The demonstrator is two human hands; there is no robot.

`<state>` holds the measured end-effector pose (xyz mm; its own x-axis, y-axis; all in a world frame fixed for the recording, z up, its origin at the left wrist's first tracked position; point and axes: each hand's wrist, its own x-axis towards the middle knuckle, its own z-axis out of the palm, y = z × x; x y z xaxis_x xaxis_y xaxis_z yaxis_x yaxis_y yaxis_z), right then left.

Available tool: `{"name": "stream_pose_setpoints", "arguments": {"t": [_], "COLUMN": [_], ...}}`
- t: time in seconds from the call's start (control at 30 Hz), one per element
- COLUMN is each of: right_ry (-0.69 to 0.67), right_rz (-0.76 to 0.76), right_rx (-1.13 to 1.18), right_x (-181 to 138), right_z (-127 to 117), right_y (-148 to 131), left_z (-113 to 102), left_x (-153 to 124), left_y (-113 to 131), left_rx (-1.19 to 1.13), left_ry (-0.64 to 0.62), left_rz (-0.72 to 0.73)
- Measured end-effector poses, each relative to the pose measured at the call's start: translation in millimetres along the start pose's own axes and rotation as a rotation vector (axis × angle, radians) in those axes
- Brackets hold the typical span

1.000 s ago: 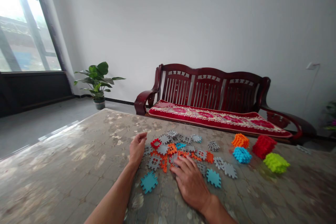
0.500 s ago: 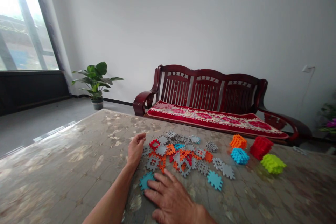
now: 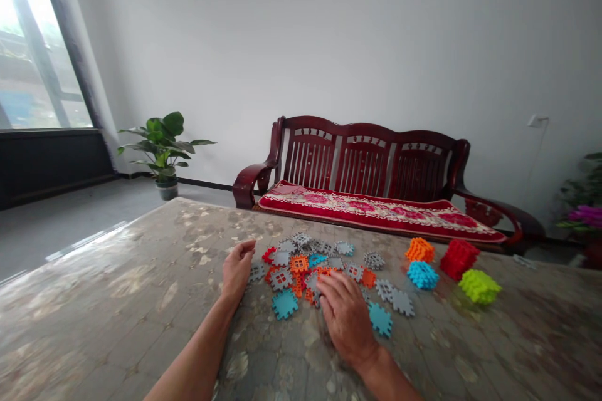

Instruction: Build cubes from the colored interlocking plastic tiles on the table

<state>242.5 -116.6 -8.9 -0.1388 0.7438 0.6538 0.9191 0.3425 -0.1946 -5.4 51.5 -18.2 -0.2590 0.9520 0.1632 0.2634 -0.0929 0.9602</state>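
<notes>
A pile of flat, notched plastic building tiles [image 3: 281, 279] lies on the table, mostly grey with orange, red and blue ones. My right hand [image 3: 348, 316] reaches over its near side, fingers stretched across grey and orange tiles and hiding some of them. I see no tile gripped in it. My left hand [image 3: 237, 270] rests on the table at the pile's left edge, fingers loosely bent, nothing visible in it. One teal tile [image 3: 285, 304] lies in front of the pile, between the hands. Another blue tile [image 3: 380, 319] lies just right of my right hand.
On the right stand assembled cubes: orange [image 3: 419, 249], blue [image 3: 422, 275], red [image 3: 459, 259] and lime green [image 3: 480, 286]. A patterned cover lies over the table [image 3: 141, 319]. Behind it is a wooden bench [image 3: 367, 163] with a red floral mat; a potted plant [image 3: 167, 150] stands left.
My right hand has lifted off the teal tile and moved right and away onto the pile. That tile now sits farther right, closer to the pile. My left hand's fingers have curled slightly.
</notes>
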Motion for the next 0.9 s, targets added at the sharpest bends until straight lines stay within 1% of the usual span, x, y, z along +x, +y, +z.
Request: {"name": "stream_pose_setpoints", "arguments": {"t": [0.13, 0.23, 0.33, 0.6, 0.77, 0.9], "right_ry": [0.120, 0.144, 0.136, 0.106, 0.045, 0.020], "right_rz": [0.153, 0.276, 0.365, 0.506, 0.574, 0.592], "right_rx": [-0.082, -0.126, -0.169, -0.275, -0.319, -0.346], "right_x": [-1, -5, -8, -15, -19, -22], "right_z": [-6, -10, -15, -26, -28, -27], "right_y": [46, 75, 94, 124, 132, 134], "left_z": [0, 0, 0, 0, 0, -1], "left_x": [0, 0, 1, 1, 1, 2], "left_y": [1, 1, 2, 1, 1, 1], "left_rx": [0.022, 0.035, 0.046, 0.069, 0.077, 0.084], "left_ry": [0.006, 0.008, 0.011, 0.023, 0.016, 0.007], "left_rz": [-0.003, -0.004, -0.005, -0.006, -0.008, -0.002]}}
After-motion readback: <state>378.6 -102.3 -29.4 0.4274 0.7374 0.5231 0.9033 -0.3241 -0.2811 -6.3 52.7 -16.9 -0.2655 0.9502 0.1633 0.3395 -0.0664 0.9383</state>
